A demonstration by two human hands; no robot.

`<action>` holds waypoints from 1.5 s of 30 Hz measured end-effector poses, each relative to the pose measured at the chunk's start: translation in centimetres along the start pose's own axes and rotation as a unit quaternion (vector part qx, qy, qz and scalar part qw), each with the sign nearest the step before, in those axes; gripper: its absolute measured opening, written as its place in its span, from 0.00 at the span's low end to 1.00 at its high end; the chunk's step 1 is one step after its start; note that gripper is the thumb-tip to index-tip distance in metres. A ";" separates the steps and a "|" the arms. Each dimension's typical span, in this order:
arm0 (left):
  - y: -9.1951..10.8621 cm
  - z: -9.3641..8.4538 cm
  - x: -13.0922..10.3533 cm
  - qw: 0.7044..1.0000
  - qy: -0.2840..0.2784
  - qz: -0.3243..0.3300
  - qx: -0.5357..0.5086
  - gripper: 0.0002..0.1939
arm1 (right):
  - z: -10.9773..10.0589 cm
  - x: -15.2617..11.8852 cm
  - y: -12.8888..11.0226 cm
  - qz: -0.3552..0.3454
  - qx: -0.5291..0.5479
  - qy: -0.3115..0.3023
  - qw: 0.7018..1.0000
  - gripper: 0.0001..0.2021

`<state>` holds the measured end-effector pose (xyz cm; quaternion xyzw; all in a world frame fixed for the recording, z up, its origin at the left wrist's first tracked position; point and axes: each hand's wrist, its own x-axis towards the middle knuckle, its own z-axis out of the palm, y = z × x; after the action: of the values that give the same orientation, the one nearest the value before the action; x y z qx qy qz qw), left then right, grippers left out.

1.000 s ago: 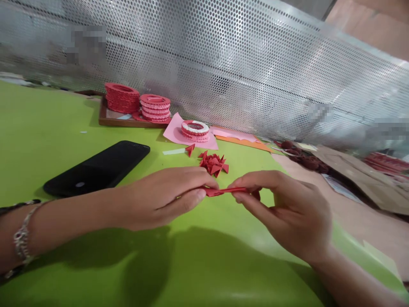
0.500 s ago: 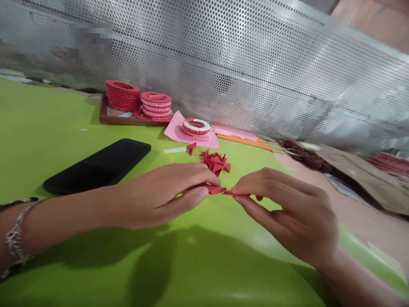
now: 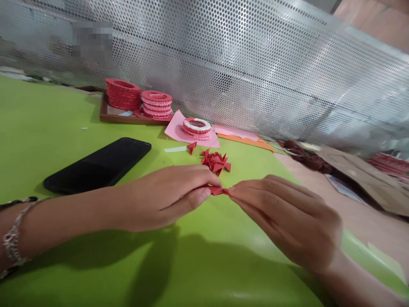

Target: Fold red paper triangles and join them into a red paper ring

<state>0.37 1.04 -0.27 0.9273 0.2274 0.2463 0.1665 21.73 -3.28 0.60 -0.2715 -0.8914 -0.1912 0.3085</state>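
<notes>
In the head view, my left hand pinches folded red paper between thumb and fingers, low over the green table. My right hand has its fingertips closed on the right end of that red paper, which they mostly cover. Whether the paper is one piece or two joined ones cannot be made out. Just behind my fingers lies a small heap of folded red paper pieces. A single red paper triangle sits a little farther back, touching a pale paper strip.
A black phone lies beyond my left forearm. Red and pink paper rings are stacked on a wooden tray. More rings rest on pink paper. Brown cardboard is at right, and a perforated metal panel stands behind.
My right hand has shifted slightly left and its fingers have drawn together over the red paper, covering more of it. My left hand stays nearly in place.
</notes>
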 end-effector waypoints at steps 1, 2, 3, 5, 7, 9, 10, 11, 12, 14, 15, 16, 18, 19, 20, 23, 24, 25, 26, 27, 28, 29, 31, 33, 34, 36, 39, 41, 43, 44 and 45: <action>0.0 0.1 0.0 1.000 -0.002 0.005 0.003 0.14 | 0.2 -0.1 -0.1 -0.005 0.000 -0.005 1.000 0.09; -0.1 0.2 0.0 1.000 -0.003 0.009 0.007 0.14 | 0.3 -0.2 -0.2 -0.008 0.003 -0.011 1.000 0.08; -0.2 0.3 -0.1 1.000 -0.003 0.015 0.013 0.14 | 0.5 -0.1 -0.3 -0.007 0.009 -0.017 1.000 0.08; -0.3 0.4 -0.1 0.999 0.001 0.033 0.030 0.15 | 0.7 0.3 -0.3 0.014 0.050 -0.023 0.998 0.08; -0.5 0.4 -0.1 0.997 0.000 0.049 0.055 0.16 | 0.7 0.8 0.1 0.058 0.135 -0.044 0.988 0.07; -0.6 0.3 -0.1 0.995 -0.009 0.063 0.081 0.15 | 0.5 1.3 0.8 0.115 0.237 -0.083 0.961 0.07; -0.7 0.3 -0.1 0.994 -0.015 0.066 0.091 0.15 | 0.4 1.4 1.1 0.144 0.285 -0.104 0.942 0.06; -0.8 0.3 0.0 0.992 -0.020 0.073 0.099 0.14 | 0.4 1.5 1.5 0.170 0.327 -0.122 0.921 0.05; -0.9 0.4 0.0 0.991 -0.025 0.080 0.105 0.15 | 0.4 1.4 1.7 0.195 0.366 -0.135 0.900 0.04; -1.2 0.6 0.1 0.988 -0.028 0.100 0.119 0.17 | 0.7 1.3 1.9 0.231 0.433 -0.157 0.857 0.04; -1.3 0.7 0.1 0.985 -0.026 0.111 0.127 0.18 | 0.9 1.2 1.9 0.243 0.457 -0.166 0.839 0.04; -1.3 0.8 0.2 0.983 -0.026 0.122 0.135 0.19 | 1.1 1.1 1.8 0.250 0.473 -0.173 0.827 0.04; -1.4 0.9 0.2 0.979 -0.025 0.136 0.148 0.20 | 1.4 1.0 1.7 0.251 0.477 -0.176 0.824 0.04; -1.4 0.9 0.3 0.978 -0.027 0.140 0.150 0.20 | 1.6 1.0 1.7 0.243 0.472 -0.175 0.829 0.04; -1.3 0.9 0.3 0.979 -0.031 0.140 0.147 0.19 | 1.7 1.0 1.9 0.232 0.467 -0.175 0.835 0.04; -1.1 0.9 0.3 0.982 -0.058 0.118 0.133 0.14 | 1.9 1.0 3.2 0.195 0.450 -0.155 0.858 0.02; -1.1 1.0 0.3 0.983 -0.071 0.106 0.133 0.13 | 2.1 1.0 3.9 0.191 0.427 -0.135 0.873 0.03; -1.0 1.1 0.3 0.982 -0.085 0.095 0.136 0.11 | 2.4 0.9 4.6 0.196 0.382 -0.104 0.897 0.04; -1.0 1.2 0.2 0.981 -0.099 0.089 0.141 0.11 | 2.8 0.8 5.3 0.205 0.318 -0.077 0.922 0.05; -1.0 1.4 0.2 0.979 -0.110 0.086 0.145 0.10 | 3.2 0.7 5.9 0.206 0.253 -0.067 0.943 0.07; -1.1 1.5 0.1 0.978 -0.118 0.086 0.149 0.09 | 3.7 0.6 6.5 0.191 0.199 -0.075 0.958 0.08; -1.2 1.7 0.0 0.977 -0.123 0.088 0.152 0.09 | 4.3 0.5 6.9 0.170 0.157 -0.096 0.968 0.09; -1.3 1.9 -0.1 0.976 -0.125 0.092 0.153 0.08 | 5.4 0.4 7.4 0.141 0.105 -0.144 0.974 0.10; -1.4 2.1 -0.2 0.978 -0.120 0.091 0.145 0.07 | 6.3 0.3 7.5 0.145 0.084 -0.173 0.971 0.10; -1.5 2.2 -0.2 0.979 -0.117 0.089 0.140 0.07 | 6.6 0.2 7.4 0.154 0.083 -0.174 0.969 0.10; -1.6 2.2 -0.2 0.981 -0.112 0.084 0.132 0.07 | 6.9 0.2 7.4 0.176 0.091 -0.157 0.968 0.09; -1.6 2.2 -0.2 0.981 -0.116 0.075 0.135 0.07 | 7.1 0.2 7.4 0.220 0.105 -0.131 0.961 0.06; -1.5 2.2 -0.1 0.981 -0.116 0.073 0.135 0.07 | 7.1 0.1 7.4 0.248 0.109 -0.128 0.954 0.05; -1.6 2.2 -0.1 0.981 -0.116 0.078 0.134 0.07 | 7.2 0.0 7.4 0.264 0.108 -0.126 0.950 0.04; -1.6 2.3 -0.1 0.981 -0.116 0.080 0.134 0.07 | 7.3 0.0 7.4 0.268 0.106 -0.123 0.950 0.05; -1.7 2.3 -0.1 0.981 -0.116 0.082 0.134 0.07 | 7.3 -0.1 7.3 0.275 0.105 -0.119 0.948 0.08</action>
<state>0.91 1.95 -2.89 0.9790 0.1603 0.1172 0.0456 22.94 6.14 -3.60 -0.4927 -0.8276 0.0293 0.2674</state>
